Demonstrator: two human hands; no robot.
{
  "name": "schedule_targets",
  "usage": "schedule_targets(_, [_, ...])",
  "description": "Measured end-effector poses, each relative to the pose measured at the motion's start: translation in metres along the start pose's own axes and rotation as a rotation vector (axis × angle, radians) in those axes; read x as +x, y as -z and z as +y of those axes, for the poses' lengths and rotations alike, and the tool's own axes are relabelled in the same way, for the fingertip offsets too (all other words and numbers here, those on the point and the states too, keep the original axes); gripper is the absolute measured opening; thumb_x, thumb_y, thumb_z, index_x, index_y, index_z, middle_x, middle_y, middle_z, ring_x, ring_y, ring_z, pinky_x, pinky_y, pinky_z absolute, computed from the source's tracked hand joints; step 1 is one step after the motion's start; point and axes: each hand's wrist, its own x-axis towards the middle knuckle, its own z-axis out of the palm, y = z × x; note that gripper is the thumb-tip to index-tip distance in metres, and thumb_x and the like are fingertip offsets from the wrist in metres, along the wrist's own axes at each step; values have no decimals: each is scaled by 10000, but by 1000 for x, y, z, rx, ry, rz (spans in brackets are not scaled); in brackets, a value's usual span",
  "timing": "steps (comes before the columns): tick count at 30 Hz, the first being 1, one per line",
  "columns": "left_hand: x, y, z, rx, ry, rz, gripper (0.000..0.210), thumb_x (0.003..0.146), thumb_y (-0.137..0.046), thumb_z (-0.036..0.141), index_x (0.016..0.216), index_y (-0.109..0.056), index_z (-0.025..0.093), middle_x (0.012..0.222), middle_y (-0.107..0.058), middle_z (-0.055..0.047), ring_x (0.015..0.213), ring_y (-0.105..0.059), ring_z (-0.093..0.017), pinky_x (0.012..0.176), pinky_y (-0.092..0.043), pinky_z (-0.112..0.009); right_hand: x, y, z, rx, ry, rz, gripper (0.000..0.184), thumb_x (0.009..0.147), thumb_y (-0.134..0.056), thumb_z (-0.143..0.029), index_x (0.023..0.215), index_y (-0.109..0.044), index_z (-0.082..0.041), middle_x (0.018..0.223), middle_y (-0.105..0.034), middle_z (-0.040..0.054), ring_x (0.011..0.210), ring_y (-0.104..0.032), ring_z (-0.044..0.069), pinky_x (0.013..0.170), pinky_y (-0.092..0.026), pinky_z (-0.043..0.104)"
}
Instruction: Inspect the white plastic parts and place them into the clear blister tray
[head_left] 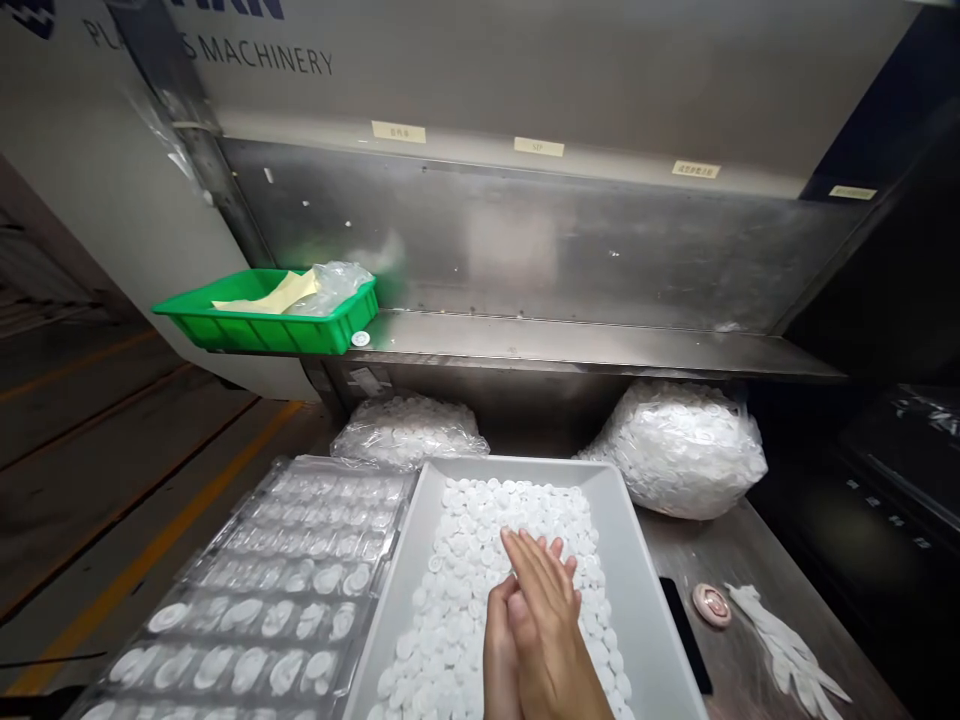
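Observation:
My left hand (500,655) and my right hand (553,640) are pressed palm to palm above a light grey tray (652,610). The right hand lies across the front with its fingers stretched out. Behind it, the left fingertips show past its right edge. Whether anything sits between the palms is hidden. Under the hands, many small white round plastic pieces (457,600) cover the tray's bottom. To the left, clear plastic blister trays (247,620) hold rows of similar white pieces in their pockets.
Clear bags of white pieces stand behind the tray, one left (409,430) and one right (686,450). A green bin (262,325) with paper and plastic rests on the metal shelf (600,345). Right of the tray lie a dark flat object (684,635), a pinkish disc (711,606) and white gloves (784,650).

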Motion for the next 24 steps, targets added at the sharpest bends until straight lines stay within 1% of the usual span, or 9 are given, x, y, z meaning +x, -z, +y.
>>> schedule_targets(2, [-4, -5, 8, 4, 26, -20, 390, 820, -502, 328, 1187, -579, 223, 1317, -533, -96, 1273, -410, -288, 1070, -310, -446, -4, 5, -9, -70, 52, 18, 456, 928, -292, -435, 1353, -407, -317, 1422, -408, 0, 1359, -246, 298, 1084, -227, 552])
schedule_targets(4, [-9, -11, 16, -20, 67, -24, 399, 832, -455, 362, 1160, -603, 189, 1305, -542, -106, 1276, -405, -291, 1072, -302, -449, -7, 15, -12, -57, 105, 59, 449, 940, -261, -395, 1360, -385, -293, 1417, -410, 24, 1350, -270, 291, 1070, -276, 523])
schedule_targets(6, [-15, -18, 22, -83, 116, -40, 404, 829, -439, 362, 1163, -602, 203, 1306, -544, -90, 1281, -400, -284, 1072, -299, -449, -8, 27, -10, -119, 198, 89, 431, 934, -320, -348, 1355, -379, -279, 1426, -383, 45, 1341, -279, 293, 1065, -284, 514])
schedule_targets(8, [-21, -23, 26, -157, 169, -69, 408, 815, -439, 341, 1173, -595, 225, 1302, -550, -73, 1281, -401, -280, 1069, -299, -455, -9, 37, -4, -234, 288, 76, 415, 896, -437, -296, 1311, -431, -291, 1449, -321, 41, 1341, -252, 311, 1056, -284, 520])
schedule_targets(12, [-30, -30, 29, -198, 174, -126, 443, 796, -433, 269, 1217, -561, 218, 1293, -559, -77, 1289, -391, -266, 1081, -276, -455, -8, 48, 6, -361, 351, 25, 370, 854, -507, -223, 1212, -518, -315, 1438, -294, 26, 1319, -259, 313, 1022, -326, 503])
schedule_targets(15, [-35, -33, 29, -181, 163, -141, 467, 801, -414, 231, 1253, -526, 188, 1280, -569, -99, 1279, -407, -252, 1095, -254, -446, -10, 49, 6, -361, 312, 65, 322, 842, -533, -247, 1161, -542, -290, 1409, -323, 53, 1290, -296, 316, 994, -352, 496])
schedule_targets(18, [-38, -36, 31, -154, 130, -144, 516, 824, -373, 212, 1336, -416, 163, 1279, -569, -111, 1268, -423, -241, 1098, -247, -451, -15, 47, 6, -341, 224, 103, 182, 782, -613, -304, 955, -594, -251, 1335, -398, 84, 1250, -339, 337, 954, -375, 500])
schedule_targets(20, [-40, -39, 32, -137, 112, -142, 553, 823, -359, 200, 1372, -345, 135, 1283, -564, -121, 1266, -426, -242, 1097, -251, -452, -19, 44, 8, -318, 178, 102, 104, 748, -640, -300, 813, -589, -238, 1294, -434, 92, 1232, -362, 343, 934, -392, 485])
schedule_targets(24, [-42, -43, 31, -134, 108, -107, 589, 817, -364, 196, 1393, -286, 100, 1266, -575, -137, 1245, -452, -247, 1083, -279, -439, -21, 42, 12, -204, 73, 61, 65, 775, -597, -285, 745, -577, -231, 1295, -446, 89, 1250, -373, 313, 957, -390, 429])
